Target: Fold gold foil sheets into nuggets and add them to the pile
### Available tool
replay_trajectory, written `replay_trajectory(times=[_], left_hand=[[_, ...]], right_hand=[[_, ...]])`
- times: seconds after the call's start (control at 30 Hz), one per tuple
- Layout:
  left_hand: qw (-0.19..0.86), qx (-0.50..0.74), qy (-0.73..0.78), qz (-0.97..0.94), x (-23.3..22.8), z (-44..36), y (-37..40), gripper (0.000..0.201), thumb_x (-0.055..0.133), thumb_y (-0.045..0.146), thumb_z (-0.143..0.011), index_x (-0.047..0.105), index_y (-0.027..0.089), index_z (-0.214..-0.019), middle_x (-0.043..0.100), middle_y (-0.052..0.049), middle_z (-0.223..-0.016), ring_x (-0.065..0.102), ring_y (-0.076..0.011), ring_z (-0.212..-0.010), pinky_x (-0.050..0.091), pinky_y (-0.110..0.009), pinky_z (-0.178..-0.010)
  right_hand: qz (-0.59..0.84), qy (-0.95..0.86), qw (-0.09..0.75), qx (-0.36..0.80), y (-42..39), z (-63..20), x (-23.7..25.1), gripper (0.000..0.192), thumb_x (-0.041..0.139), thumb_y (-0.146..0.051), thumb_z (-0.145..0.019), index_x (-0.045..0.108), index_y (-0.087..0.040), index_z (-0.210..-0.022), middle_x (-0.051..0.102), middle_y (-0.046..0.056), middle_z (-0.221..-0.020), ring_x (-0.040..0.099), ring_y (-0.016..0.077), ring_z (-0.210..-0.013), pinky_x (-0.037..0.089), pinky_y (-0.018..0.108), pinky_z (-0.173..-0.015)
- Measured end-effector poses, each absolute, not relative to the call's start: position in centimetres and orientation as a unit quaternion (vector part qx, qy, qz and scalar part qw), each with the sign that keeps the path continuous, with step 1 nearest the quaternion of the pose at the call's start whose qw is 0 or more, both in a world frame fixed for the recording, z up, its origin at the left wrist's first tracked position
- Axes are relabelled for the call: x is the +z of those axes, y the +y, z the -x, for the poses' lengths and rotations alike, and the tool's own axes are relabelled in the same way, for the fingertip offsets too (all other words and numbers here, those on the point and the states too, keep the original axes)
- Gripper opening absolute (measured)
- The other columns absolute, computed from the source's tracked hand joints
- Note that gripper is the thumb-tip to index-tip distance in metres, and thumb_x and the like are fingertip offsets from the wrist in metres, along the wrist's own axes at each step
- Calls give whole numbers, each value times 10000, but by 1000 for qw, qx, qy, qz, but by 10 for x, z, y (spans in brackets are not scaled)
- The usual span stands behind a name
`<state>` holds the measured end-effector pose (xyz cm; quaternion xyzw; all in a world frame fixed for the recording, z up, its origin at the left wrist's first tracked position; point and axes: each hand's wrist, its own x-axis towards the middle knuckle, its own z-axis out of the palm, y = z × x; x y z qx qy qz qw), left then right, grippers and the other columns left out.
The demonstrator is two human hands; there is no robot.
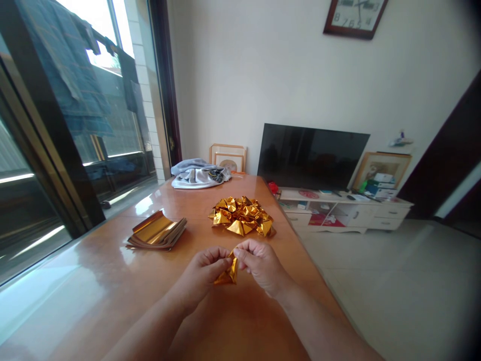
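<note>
A partly folded piece of gold foil paper (228, 275) is pinched between my two hands, above the near part of the table. My left hand (208, 268) grips its left side with thumb and fingers. At its upper right corner, my right hand (262, 265) closes thumb against forefinger. Just beyond my hands lies a heap of folded gold foil pieces (240, 215). To the left rests a stack of gold foil sheets (158, 230), its top sheet curled. My fingers hide part of the held piece.
The glossy wooden table (93, 306) has its right edge beside my right forearm. Bundled grey cloth (199, 173) lies at its far end. Beyond stand a television (311, 158) and a low white cabinet (361, 213). A glass sliding door (75, 125) borders the left side.
</note>
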<state>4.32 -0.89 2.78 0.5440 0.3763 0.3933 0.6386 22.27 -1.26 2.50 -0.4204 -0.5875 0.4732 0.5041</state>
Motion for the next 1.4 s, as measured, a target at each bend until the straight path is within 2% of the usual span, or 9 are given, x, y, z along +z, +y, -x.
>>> replay_trajectory(times=[0.1,0.23,0.5,0.67,0.8,0.93,1.17,1.4], left_hand=[[631,400,384,-543,25,-43,-7,313,785,413,-761,684,131,-851,636,-9,-713,518,-113,-638,377,-222,-607],[634,397,379,-545,22,-44,-6,311,781,412,-771,667,128,-832,605,7,-686,490,-99,-619,352,-216,-587],[636,399,385,-537,22,-44,-3,349,800,429,-751,661,123,-844,611,-1,-691,498,-105,-626,359,-223,-594],[623,396,383,-555,19,-44,-4,362,790,452,-760,654,122,-824,597,1,-676,489,-103,-613,349,-226,-587],[626,387,369,-567,18,-45,-3,374,790,464,-761,646,120,-790,581,6,-662,466,-95,-594,331,-224,-573],[637,395,374,-546,19,-43,-3,358,804,441,-753,669,120,-835,599,4,-682,479,-97,-612,335,-216,-574],[661,407,368,-512,22,-40,-3,302,788,397,-772,670,127,-838,590,13,-675,469,-84,-603,334,-196,-563],[572,444,405,-558,14,-44,1,302,758,405,-788,684,126,-879,638,-25,-726,531,-128,-659,416,-228,-613]], right_hand=[[426,-567,500,497,-9,-227,24,322,634,-477,-902,681,-167,-830,636,-1,-679,471,105,-567,367,236,-556],[445,-524,536,489,-6,-234,22,307,608,-456,-918,681,-159,-889,625,-8,-668,467,101,-558,344,229,-544],[476,-573,530,405,-8,-226,16,294,602,-428,-921,571,-192,-748,580,-18,-662,483,126,-594,393,260,-580],[474,-593,530,378,-10,-223,16,251,610,-402,-917,589,-194,-778,567,-18,-692,489,138,-635,394,265,-588],[449,-616,508,402,-10,-223,16,241,635,-405,-910,629,-183,-817,564,-22,-702,478,128,-639,396,259,-600],[429,-580,528,448,-9,-225,16,268,591,-422,-937,614,-181,-823,587,-17,-716,470,117,-619,391,252,-595],[409,-513,528,539,-9,-228,18,135,634,-306,-870,626,-171,-856,637,5,-775,489,111,-630,395,247,-597],[461,-567,547,408,-10,-221,19,122,675,-287,-834,607,-189,-809,543,-39,-674,469,118,-609,390,251,-579]])
